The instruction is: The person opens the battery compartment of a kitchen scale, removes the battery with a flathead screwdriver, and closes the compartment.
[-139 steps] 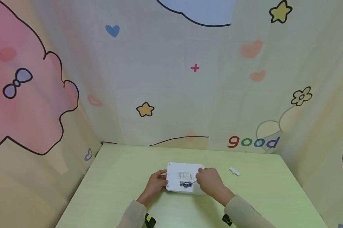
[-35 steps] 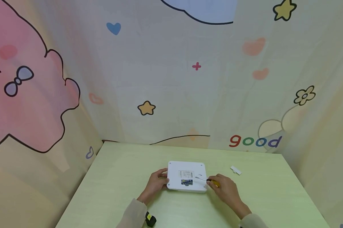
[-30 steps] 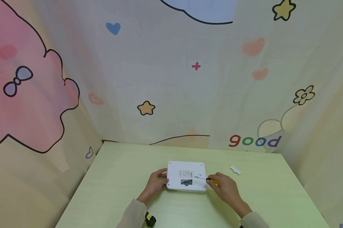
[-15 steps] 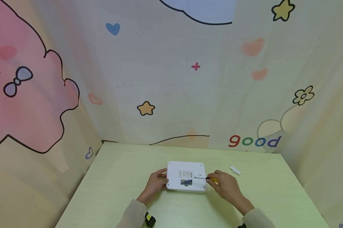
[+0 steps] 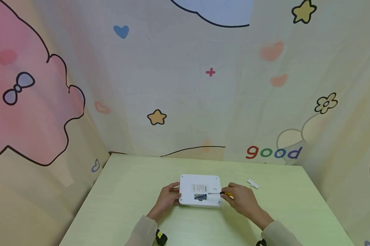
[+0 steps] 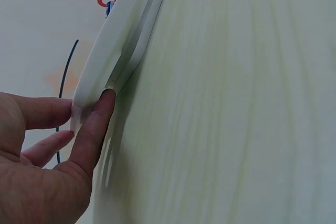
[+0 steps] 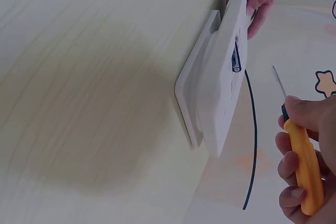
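A white, flat rectangular device lies with its labelled underside up, screws at its corners. Its small compartment, lid off, shows a blue battery; in the right wrist view the battery has an end standing proud of the surface. My left hand pinches the device's left edge, fingers on both sides of the rim. In my right hand is a screwdriver with a yellow handle, gripped with the thumb near its black collar. Its metal shaft points left over the device, the tip apart from the surface.
A small white battery cover lies on the pale green table, right of the device. Behind the table hangs a printed curtain. A black and yellow band sits at the left wrist.
Several seconds ago the screwdriver tip was at the battery; my right hand has since drawn back right. Over the last second it has edged slightly left. My left hand has stayed put.
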Motion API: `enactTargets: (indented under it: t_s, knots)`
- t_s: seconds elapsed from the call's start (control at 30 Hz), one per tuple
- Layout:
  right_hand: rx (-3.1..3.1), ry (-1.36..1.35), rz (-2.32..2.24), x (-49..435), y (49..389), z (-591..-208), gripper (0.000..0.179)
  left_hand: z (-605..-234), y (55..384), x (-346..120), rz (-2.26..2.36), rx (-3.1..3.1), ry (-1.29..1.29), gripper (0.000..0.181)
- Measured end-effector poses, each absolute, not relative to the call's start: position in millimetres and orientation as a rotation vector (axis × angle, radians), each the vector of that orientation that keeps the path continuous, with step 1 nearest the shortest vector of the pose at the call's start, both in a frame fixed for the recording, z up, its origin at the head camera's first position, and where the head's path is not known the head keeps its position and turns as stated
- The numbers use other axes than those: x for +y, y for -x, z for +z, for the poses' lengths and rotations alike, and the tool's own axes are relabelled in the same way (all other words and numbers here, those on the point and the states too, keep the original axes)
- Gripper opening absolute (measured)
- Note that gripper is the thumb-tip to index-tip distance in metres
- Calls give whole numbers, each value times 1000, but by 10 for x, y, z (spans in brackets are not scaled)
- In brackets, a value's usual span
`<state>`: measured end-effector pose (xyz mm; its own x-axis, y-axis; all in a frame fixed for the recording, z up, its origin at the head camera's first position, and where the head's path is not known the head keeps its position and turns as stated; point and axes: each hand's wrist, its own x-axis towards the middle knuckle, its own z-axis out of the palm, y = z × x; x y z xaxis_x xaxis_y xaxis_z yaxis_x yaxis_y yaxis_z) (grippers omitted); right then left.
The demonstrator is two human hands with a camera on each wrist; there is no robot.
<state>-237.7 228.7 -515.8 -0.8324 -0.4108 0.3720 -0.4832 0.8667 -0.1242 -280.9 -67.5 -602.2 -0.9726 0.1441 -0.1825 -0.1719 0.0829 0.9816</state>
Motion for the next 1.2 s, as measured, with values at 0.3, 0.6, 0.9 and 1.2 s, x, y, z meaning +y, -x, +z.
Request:
enactTargets:
  t_s: [0.3,0.6,0.9,1.2]
  knots:
    - [-2742,-679,204,2234,2370,-5125,13,-6031,2817,-677,1978,2130,27,53]
    - [-2795,-678,153,2194,2373,-5123,10,-6036,2814,-686,1984,2128,17,53]
    - [-2811,-718,159,2165,2385,-5188,11,-6041,2827,-689,1995,2120,5,54]
    - [-2805,-699,124,2125,2398,-5259,9,-6047,2831,-685,1987,2128,15,53]
